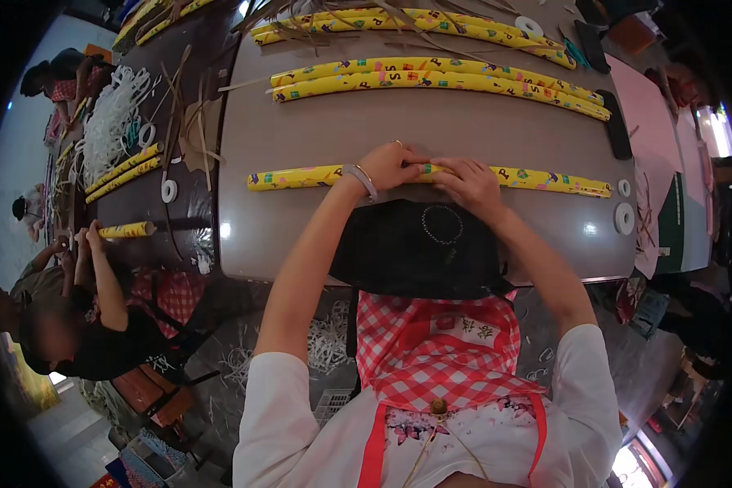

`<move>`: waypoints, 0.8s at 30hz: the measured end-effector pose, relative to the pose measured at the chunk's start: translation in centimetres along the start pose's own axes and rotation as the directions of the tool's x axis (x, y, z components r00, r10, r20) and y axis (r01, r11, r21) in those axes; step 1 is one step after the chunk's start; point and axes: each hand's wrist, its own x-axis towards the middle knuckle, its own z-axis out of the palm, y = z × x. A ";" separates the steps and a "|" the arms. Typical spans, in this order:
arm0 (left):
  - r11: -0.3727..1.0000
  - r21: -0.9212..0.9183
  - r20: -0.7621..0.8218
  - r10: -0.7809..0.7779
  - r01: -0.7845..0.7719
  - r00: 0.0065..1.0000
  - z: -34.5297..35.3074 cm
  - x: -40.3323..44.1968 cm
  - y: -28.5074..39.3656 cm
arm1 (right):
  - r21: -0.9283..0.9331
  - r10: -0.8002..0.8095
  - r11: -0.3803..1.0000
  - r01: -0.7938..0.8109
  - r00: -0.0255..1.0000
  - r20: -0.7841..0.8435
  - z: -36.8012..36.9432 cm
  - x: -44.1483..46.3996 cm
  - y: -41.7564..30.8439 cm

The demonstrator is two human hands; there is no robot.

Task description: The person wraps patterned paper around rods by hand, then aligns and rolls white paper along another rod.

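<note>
Roll being handled: long yellow printed paper tube [545, 180], lying crosswise on the glossy grey-brown bench [285, 232], close to its near edge, between the two hands' wrists and beyond.
Left hand [389, 165]: at about mid-tube, fingers bent down onto it; gold bangle and pale band [359, 180] at wrist.
Right hand [472, 187]: just beside left, fingers laid over tube's middle; fingertips near left's. Cannot tell how firmly either hand grips.
Between forearms: black fabric item [382, 260] at bench edge, ring of pale beads [424, 232] on it.
Behind tube: pair of yellow printed paper tubes [439, 73], side by side, roughly parallel; another yellow tube bundle [439, 28] farther back, thin brown strips [394, 12] by it.
Right side: two white tape rolls [624, 218], one behind the other, near tube's right end; long black object [616, 126] farther back.
Left dark bench [195, 183]: heap of white strips [114, 122], two yellow tubes, white ring roll [168, 191].
Co-worker: person in black at left, hand [94, 241] on a short-looking yellow tube [128, 231].
Wearer: white sleeves, red-and-white checked apron [439, 350].
</note>
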 end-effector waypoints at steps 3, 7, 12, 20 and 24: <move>0.999 0.027 -0.020 0.044 -0.043 0.999 0.2 0.0 -0.3 | 0.002 -0.007 1.000 0.007 1.000 -0.009 -0.1 0.2 -0.1; 1.000 0.001 -0.023 0.026 -0.026 0.999 0.3 0.0 -0.3 | -0.010 -0.009 1.000 0.009 1.000 -0.019 0.1 0.2 -0.1; 1.000 -0.017 0.017 -0.013 0.014 1.000 0.1 0.0 0.0 | -0.022 -0.008 1.000 0.007 0.998 -0.062 0.2 0.3 -0.2; 1.000 -0.007 -0.032 -0.001 0.001 0.999 0.5 0.0 -0.6 | -0.041 -0.045 0.998 0.042 0.997 -0.064 0.0 0.2 0.0; 0.996 0.010 -0.030 -0.083 0.084 0.996 0.5 0.1 0.2 | -0.020 -0.022 1.000 0.021 0.998 -0.056 -0.4 0.4 -0.3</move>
